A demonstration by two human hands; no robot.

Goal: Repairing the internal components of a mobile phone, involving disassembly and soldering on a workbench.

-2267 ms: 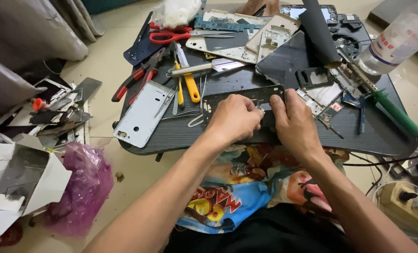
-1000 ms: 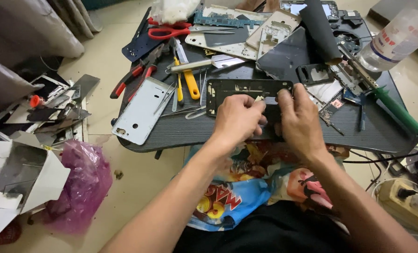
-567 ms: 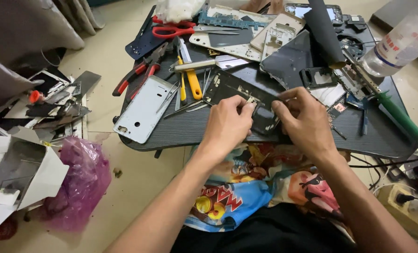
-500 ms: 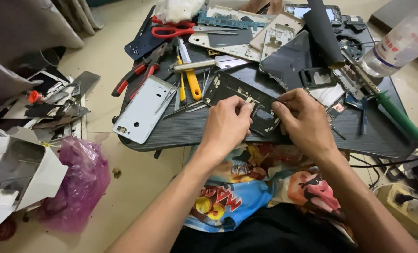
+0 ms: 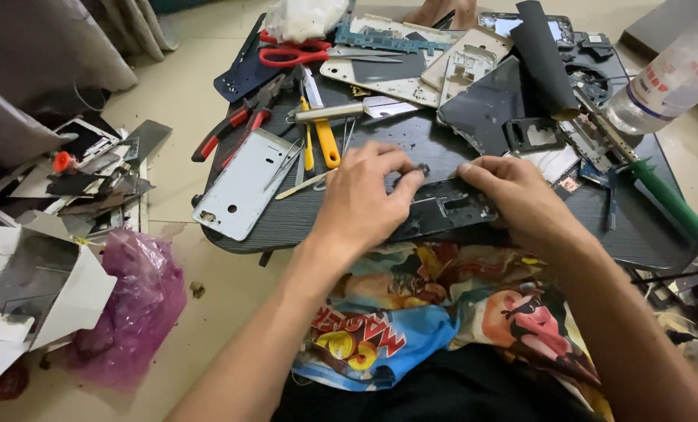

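Observation:
A black phone frame (image 5: 447, 209) lies flat near the front edge of the dark work board (image 5: 286, 223). My left hand (image 5: 361, 199) grips its left end, with thumb and forefinger pinching a small dark part at the frame's top edge. My right hand (image 5: 517, 195) holds the right end, fingers curled over it. Both hands cover much of the frame.
A silver phone back plate (image 5: 243, 184) lies left of my hands. Red-handled pliers (image 5: 236, 125), yellow-handled tools (image 5: 322, 137), red scissors (image 5: 294, 55), circuit boards and phone shells crowd the board's far side. A green-handled soldering iron (image 5: 662, 195) and plastic bottle (image 5: 669, 78) sit right. A purple bag (image 5: 134, 305) lies on the floor.
The frame was lifted and tilted between my hands, then came back down flat at the board's front edge. My left fingers now pinch its top edge.

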